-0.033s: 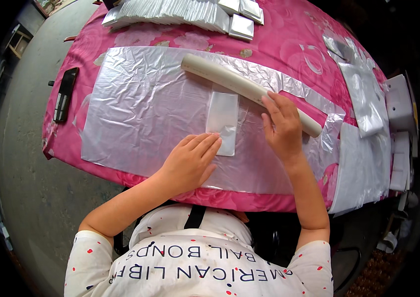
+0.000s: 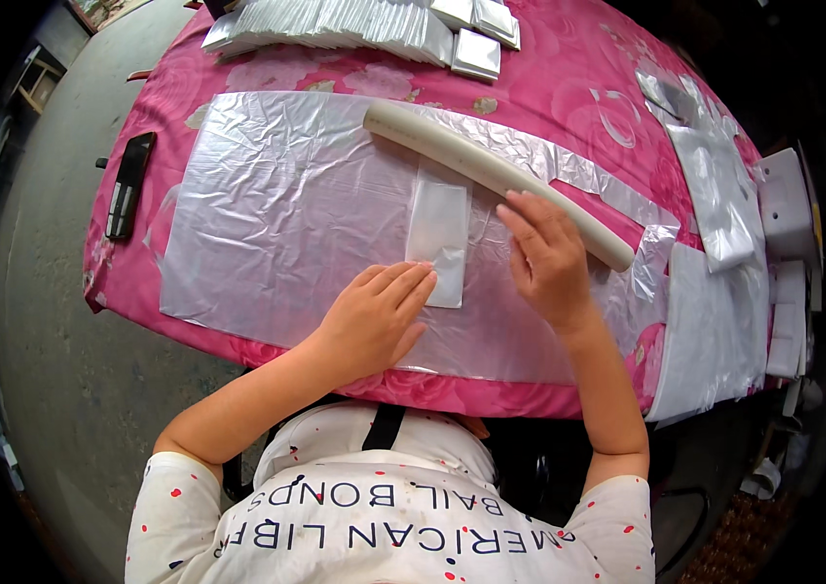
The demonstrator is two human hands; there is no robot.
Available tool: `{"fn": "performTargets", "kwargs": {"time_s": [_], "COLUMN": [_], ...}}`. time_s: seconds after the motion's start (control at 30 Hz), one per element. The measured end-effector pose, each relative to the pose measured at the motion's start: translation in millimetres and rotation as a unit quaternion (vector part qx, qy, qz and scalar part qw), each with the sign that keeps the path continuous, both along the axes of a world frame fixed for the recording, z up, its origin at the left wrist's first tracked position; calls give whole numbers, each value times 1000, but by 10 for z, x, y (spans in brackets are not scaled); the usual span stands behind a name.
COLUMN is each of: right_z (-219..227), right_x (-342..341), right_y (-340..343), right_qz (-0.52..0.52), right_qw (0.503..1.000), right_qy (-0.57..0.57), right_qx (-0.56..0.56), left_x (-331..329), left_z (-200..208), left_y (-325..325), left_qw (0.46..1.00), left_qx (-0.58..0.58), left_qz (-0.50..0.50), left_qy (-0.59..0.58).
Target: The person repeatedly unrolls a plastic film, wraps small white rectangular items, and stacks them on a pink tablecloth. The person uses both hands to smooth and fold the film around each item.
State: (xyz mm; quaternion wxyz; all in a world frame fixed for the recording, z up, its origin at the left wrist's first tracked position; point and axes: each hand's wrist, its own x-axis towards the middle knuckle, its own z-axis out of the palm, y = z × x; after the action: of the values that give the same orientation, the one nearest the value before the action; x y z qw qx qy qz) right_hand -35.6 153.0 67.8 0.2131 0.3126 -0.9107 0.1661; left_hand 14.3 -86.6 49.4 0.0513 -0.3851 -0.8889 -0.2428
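A clear plastic sheet point(image 2: 276, 224) lies spread and wrinkled over the table. On it rests a small folded rectangle of clear plastic film point(image 2: 439, 219). My left hand point(image 2: 374, 316) lies flat, fingertips on the lower left edge of that rectangle. A long cream-coloured tube point(image 2: 471, 161) slants across the sheet's far side, beyond the folded rectangle. My right hand point(image 2: 551, 258) hovers at the near side of the tube, fingers bent and slightly apart, holding nothing. Whether its fingertips touch the tube I cannot tell.
A pink flowered tablecloth point(image 2: 569, 88) covers the table. Stacks of folded plastic packets point(image 2: 335, 27) line the far edge. A black phone-like device point(image 2: 130, 185) lies at the left. More plastic sheets point(image 2: 715, 331) and white boxes point(image 2: 785, 200) sit along the right edge.
The tube has shifted a little away from me at its left end. My right hand has come off the tube's top and drawn slightly left. My left hand has stayed put.
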Motion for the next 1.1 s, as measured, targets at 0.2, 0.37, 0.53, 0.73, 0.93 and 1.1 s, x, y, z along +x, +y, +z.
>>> {"fn": "performTargets", "kwargs": {"time_s": [0.2,0.37,0.53,0.73,0.93,1.1], "right_z": [-119,-142,-206,-193,-149,-96], "right_x": [188,188,242,276,281,519], "right_y": [-144,-131,-181,-202,-210,-192], "right_qz": [131,116,85,67,67,141], "right_qw": [984,986,993,996,996,989], "right_qy": [-115,-111,-70,-59,-54,-40], "right_qx": [40,44,35,22,-26,-36], "left_x": [-96,-128,-162,-215,-194,37], "left_z": [-11,-6,-55,-85,-94,51], "left_y": [3,15,37,16,-36,-107], "left_qw": [1000,1000,998,990,988,976], "left_qx": [7,1,6,-33,31,99], "left_qz": [-9,-13,-14,-43,-78,-172], "left_qy": [2,10,56,129,133,85]}}
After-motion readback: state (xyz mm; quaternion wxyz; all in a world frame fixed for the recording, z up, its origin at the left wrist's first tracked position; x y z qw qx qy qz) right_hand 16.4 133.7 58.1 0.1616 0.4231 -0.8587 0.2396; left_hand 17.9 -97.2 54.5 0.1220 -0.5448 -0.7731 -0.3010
